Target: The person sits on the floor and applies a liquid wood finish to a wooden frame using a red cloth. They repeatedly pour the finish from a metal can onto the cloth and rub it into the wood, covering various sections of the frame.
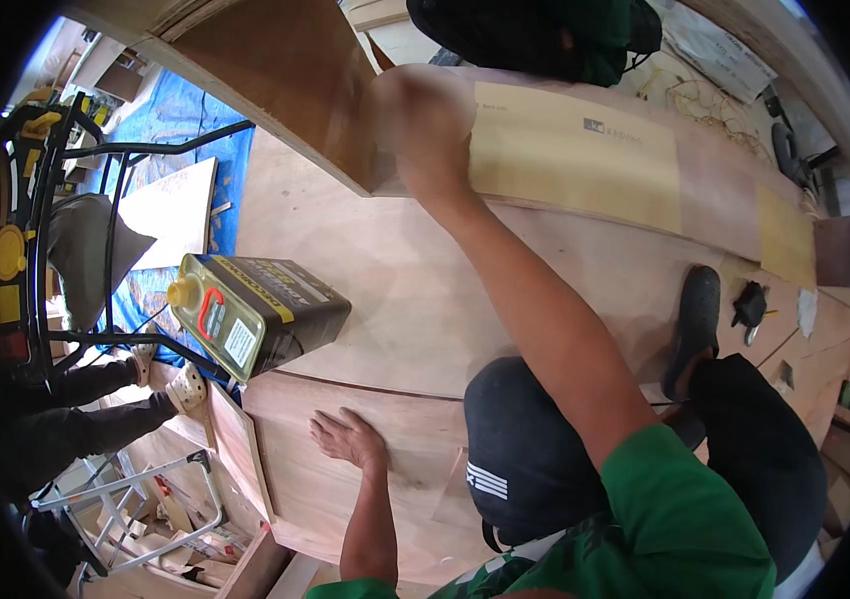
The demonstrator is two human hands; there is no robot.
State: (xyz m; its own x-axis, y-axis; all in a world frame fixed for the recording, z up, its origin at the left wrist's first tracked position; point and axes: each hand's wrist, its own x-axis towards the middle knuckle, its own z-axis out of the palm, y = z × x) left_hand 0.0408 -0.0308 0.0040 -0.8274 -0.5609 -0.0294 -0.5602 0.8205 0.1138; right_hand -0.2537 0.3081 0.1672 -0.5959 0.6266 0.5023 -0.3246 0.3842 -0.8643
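My left hand (pixel 350 439) rests open on a plywood panel (pixel 315 499), fingers spread. My right arm reaches up to where a cream-yellow strip (pixel 574 150) on a long board meets a brown wooden box (pixel 275 80); my right hand (pixel 430 130) is at that junction, blurred, so its fingers and anything in them cannot be made out. A large square metal can (pixel 290 309) with a yellow cap and red handle stands between my hands, off to the left. My knee (pixel 525 419) is on the plywood at the lower right.
A co-worker's legs (pixel 85 419) in dark trousers and pale clogs are at left, beside a black tubular frame (pixel 65 230) with yellow parts and an aluminium stepladder (pixel 125 509). A white board (pixel 165 205) lies on blue sheeting. A dark-green clad shape (pixel 535 35) is at top.
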